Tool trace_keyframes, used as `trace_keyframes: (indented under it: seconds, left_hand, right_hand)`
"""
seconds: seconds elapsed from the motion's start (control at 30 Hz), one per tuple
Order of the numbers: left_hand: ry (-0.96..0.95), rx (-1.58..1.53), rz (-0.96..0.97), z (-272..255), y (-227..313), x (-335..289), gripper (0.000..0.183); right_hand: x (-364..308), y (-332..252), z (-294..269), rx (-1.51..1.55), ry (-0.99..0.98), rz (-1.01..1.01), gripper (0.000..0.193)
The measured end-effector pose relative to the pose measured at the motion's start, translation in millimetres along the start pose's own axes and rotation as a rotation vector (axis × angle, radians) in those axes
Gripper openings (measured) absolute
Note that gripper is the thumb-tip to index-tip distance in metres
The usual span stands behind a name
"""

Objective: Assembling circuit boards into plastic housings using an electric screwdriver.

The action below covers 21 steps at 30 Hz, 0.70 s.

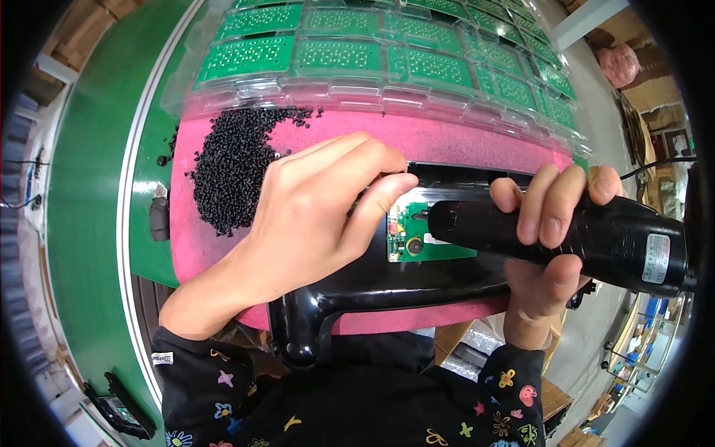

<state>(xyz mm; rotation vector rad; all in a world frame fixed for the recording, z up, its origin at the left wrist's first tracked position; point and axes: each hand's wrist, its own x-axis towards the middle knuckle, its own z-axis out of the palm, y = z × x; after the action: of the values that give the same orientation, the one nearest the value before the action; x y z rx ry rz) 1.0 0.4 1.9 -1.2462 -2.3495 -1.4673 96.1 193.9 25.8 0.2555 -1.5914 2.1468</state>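
Black plastic fills the right hand point(547, 212) of the person: the fingers and the thumb are wrapped around a handheld tool point(477, 227), which looks like an electric screwdriver. It lies slantwise in the grip, with its narrower end to the left and a pale label point(656, 258) on its thicker end.

The left hand point(313, 201) is narrow, with the thumb and the forefinger close together at the upper left of a green circuit board point(432, 255). We cannot tell whether these 2 fingertips hold a small thing.

The circuit board is inside a glossy black housing point(402, 283), below the narrow end of the tool, and on it we notice 1 round dark part point(414, 246). Whether the tool touches the board, we cannot tell.

Under the housing we see a pink mat point(462, 130), and on it, just beside the left hand, a pile of small black pieces point(227, 171). Beyond the mat's far edge stands a clear plastic tray point(357, 97), holding green boards point(335, 56) in rows.

Farther to the left, we see a green surface point(97, 186) with a white strip point(140, 123). In the lower left corner there is 1 black device point(123, 413).
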Motion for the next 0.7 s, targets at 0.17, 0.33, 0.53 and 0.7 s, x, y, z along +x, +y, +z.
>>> trace_keyframes:
  seconds: [0.17,0.33,0.53,0.7]
  left_hand:
    - [-0.105,-0.013,-0.055,-2,-1,-1,0.01]
    - [-0.089,-0.025,-0.083,1,-2,-3,0.007]
    - [-0.154,-0.053,-0.071,2,-9,-7,0.007]
    - [-0.224,-0.018,-0.071,-1,-9,-8,0.01]
  right_hand:
    - [-1,4,2,0.138,-0.015,-0.001,0.068]
    - [7,14,-6,0.064,-0.188,-0.018,0.066]
    - [8,2,26,-0.092,-0.034,0.266,0.059]
    - [20,1,29,-0.201,-0.171,0.294,0.057]
